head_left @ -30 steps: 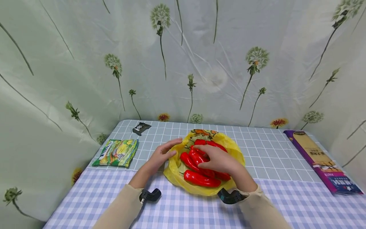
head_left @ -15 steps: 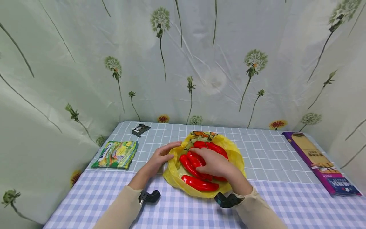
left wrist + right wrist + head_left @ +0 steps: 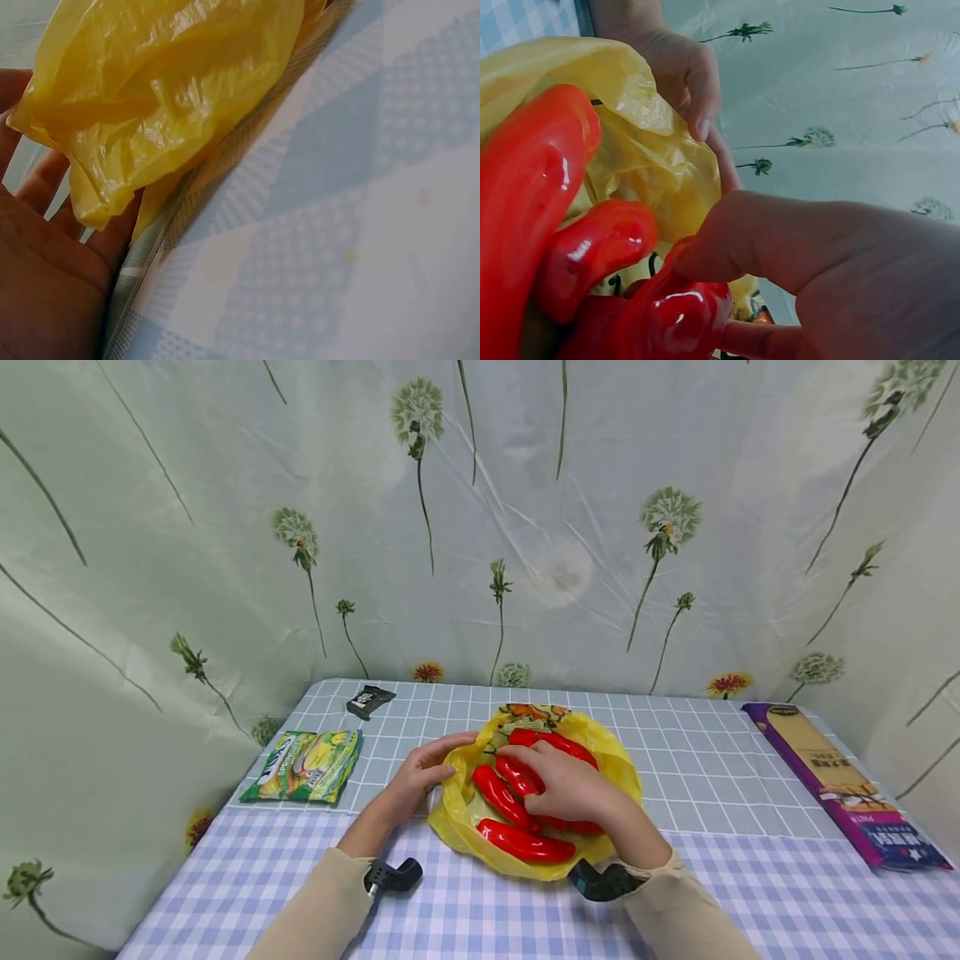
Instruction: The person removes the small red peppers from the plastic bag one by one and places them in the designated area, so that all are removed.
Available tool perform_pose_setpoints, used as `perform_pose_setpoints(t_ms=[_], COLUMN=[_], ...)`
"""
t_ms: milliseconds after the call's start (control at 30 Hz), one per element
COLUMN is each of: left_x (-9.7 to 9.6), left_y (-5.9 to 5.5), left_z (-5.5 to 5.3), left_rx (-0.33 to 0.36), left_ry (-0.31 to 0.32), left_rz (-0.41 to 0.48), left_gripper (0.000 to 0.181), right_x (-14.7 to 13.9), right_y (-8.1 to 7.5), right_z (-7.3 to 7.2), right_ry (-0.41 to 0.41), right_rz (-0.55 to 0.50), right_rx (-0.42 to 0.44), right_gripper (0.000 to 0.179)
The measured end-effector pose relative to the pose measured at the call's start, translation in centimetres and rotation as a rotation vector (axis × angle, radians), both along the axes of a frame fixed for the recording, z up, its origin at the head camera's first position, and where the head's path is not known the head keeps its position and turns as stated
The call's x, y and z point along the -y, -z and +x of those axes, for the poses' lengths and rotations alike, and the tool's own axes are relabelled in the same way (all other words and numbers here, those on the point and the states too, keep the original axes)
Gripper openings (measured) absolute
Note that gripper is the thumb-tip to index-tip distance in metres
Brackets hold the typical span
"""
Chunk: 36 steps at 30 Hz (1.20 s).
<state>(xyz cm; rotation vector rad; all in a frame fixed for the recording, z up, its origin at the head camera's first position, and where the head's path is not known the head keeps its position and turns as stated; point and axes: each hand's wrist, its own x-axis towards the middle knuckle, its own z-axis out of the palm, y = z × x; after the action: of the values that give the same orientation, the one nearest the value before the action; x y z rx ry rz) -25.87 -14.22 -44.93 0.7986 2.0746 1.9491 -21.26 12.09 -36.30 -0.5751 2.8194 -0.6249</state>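
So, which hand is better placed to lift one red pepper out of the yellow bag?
Probably the right hand: its fingers already curl round a red pepper inside the yellow plastic bag. The left hand only holds the bag's edge, steadying it.

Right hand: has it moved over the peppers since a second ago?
Hardly. The right hand stays on the red peppers in the yellow bag, level with the green packet, as before.
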Motion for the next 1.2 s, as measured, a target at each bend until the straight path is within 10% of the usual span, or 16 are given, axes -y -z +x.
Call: perform_pose_setpoints(t_ms=[733, 1200], left_x=[-0.1, 0.0], left_y=[-0.1, 0.0], left_z=[-0.2, -0.1], left_rx=[0.021, 0.016], left_ry=[-0.005, -0.002], left_rz=[-0.011, -0.002], left_gripper=[0.049, 0.049], right_x=[-4.3, -7.0], right_y=[-3.0, -3.7], right_z=[-0.4, -1.2], right_ry=[-0.133, -0.064], right_rz=[-0.275, -0.45], right_rx=[-0.06, -0.178], right_gripper=[0.066, 0.043])
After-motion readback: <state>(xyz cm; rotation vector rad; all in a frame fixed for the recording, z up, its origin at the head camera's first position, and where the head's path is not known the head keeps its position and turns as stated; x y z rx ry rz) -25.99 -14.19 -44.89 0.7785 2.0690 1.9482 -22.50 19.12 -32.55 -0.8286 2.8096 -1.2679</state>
